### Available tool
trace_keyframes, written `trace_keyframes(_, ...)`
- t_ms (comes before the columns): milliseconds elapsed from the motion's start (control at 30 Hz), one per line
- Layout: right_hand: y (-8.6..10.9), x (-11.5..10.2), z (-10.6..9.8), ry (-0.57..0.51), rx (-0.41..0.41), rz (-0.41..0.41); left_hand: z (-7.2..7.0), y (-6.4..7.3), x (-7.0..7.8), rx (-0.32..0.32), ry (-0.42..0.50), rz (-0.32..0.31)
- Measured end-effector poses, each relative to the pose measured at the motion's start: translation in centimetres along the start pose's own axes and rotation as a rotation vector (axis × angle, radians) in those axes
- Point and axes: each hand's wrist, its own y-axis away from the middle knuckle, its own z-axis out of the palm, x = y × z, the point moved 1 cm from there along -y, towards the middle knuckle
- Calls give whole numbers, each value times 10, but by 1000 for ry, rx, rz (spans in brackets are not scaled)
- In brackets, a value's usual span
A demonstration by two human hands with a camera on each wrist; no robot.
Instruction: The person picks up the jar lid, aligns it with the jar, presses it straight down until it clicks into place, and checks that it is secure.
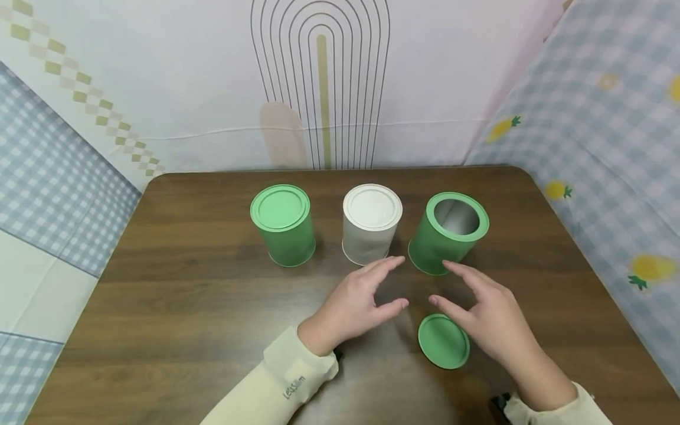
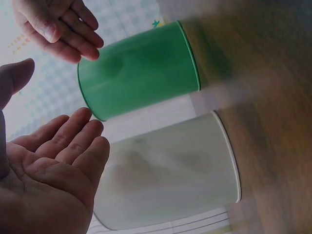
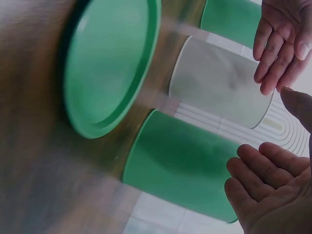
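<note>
Both hands hover over the table in front of the cans, palms facing each other and fingers extended. My left hand (image 1: 356,304) holds nothing and is nearest the white can (image 1: 369,239), whose white lid is on. My right hand (image 1: 491,313), also with nothing in it, is just in front of the right green can (image 1: 435,245), which stands upright without a lid, its metallic inside showing. A loose green lid (image 1: 444,342) lies flat on the table below the right hand. In the right wrist view, this lid (image 3: 109,68) appears large at the upper left.
Another green can (image 1: 287,236), with its green lid on, stands to the left of the white one. All the cans are in a row toward the back of the brown wooden table (image 1: 175,283). A patterned cloth (image 1: 207,77) hangs behind the table's back edge.
</note>
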Motion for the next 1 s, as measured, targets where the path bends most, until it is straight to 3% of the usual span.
trace_keyframes(400, 20, 9, 0, 16, -34, 3, 17, 1, 2, -88, 19, 1)
trace_keyframes(1000, 45, 20, 1, 64, -94, -3, 41, 8, 9, -200, -103, -13)
